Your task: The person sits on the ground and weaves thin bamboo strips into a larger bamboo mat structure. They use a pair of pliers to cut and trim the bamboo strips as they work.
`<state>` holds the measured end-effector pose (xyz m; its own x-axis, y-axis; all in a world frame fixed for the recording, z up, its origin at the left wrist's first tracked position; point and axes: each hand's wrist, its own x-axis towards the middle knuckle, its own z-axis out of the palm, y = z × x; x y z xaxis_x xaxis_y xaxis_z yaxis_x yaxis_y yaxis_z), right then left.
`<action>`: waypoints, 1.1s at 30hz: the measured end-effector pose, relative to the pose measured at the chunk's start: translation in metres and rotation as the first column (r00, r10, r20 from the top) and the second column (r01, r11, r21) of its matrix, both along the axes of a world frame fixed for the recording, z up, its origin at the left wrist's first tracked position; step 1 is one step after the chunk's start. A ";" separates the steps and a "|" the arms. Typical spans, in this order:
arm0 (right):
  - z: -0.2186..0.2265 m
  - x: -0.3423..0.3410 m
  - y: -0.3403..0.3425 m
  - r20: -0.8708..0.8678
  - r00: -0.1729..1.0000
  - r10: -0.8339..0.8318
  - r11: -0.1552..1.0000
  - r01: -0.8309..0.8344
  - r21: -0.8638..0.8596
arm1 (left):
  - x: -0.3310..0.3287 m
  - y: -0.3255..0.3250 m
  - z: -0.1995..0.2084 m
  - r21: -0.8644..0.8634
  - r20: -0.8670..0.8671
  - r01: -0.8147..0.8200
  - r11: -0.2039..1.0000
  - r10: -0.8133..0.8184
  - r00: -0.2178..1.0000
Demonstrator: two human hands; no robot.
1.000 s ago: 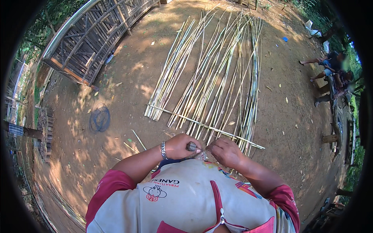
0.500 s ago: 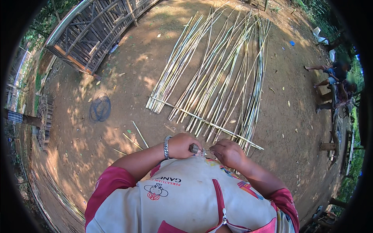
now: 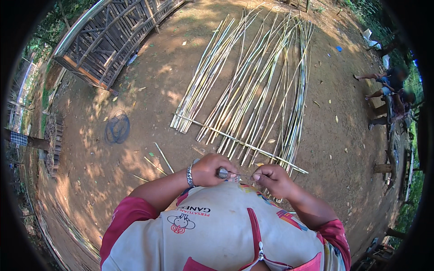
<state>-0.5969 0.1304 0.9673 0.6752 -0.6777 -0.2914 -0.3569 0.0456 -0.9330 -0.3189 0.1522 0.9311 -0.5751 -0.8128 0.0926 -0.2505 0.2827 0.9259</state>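
From where I stand, the nearest work is just over the worker's shirt (image 3: 212, 226), on the near side of the poles (image 3: 254, 95). The left hand (image 3: 213, 169), below the poles' lower left ends, is curled closed round a stubby dark handle (image 3: 222, 172), its rounded butt facing up and out of the fist; what the handle carries is hidden. The right hand (image 3: 272, 178), just short of the poles' near right ends, has thumb and forefinger pinched with no gap I can see, on a thin strand (image 3: 244, 175). That strand spans the space between the hands, its long axis crosswise to the poles, dipping slightly rightward. I'd judge the step in hand is working this strand between fist and fingertips; the next move calls for a firm pinch and an even pull. A single stick (image 3: 240, 144) lies over the poles' near ends, slanting closer to the worker at its right. The poles themselves run lengthwise away, leaning right. Left of them lie short sticks (image 3: 163, 157) and, beyond, a dark coil (image 3: 116, 135). A slatted frame (image 3: 122, 38) stands off their far left; two people (image 3: 397, 80) sit well to their right.
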 end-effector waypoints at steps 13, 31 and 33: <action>-0.010 0.016 0.012 -0.189 0.975 -0.119 0.942 0.051 -0.331 | -0.029 0.008 -0.013 -0.039 0.131 -0.113 0.993 0.117 0.984; -0.006 0.035 0.001 -0.267 0.963 0.033 0.913 -0.138 -0.384 | -0.013 0.020 -0.018 -0.030 0.189 -0.086 0.996 0.090 0.978; -0.006 0.041 0.000 -0.292 0.956 -0.016 0.946 -0.079 -0.313 | -0.011 0.023 -0.025 0.003 0.186 -0.139 0.990 0.136 0.973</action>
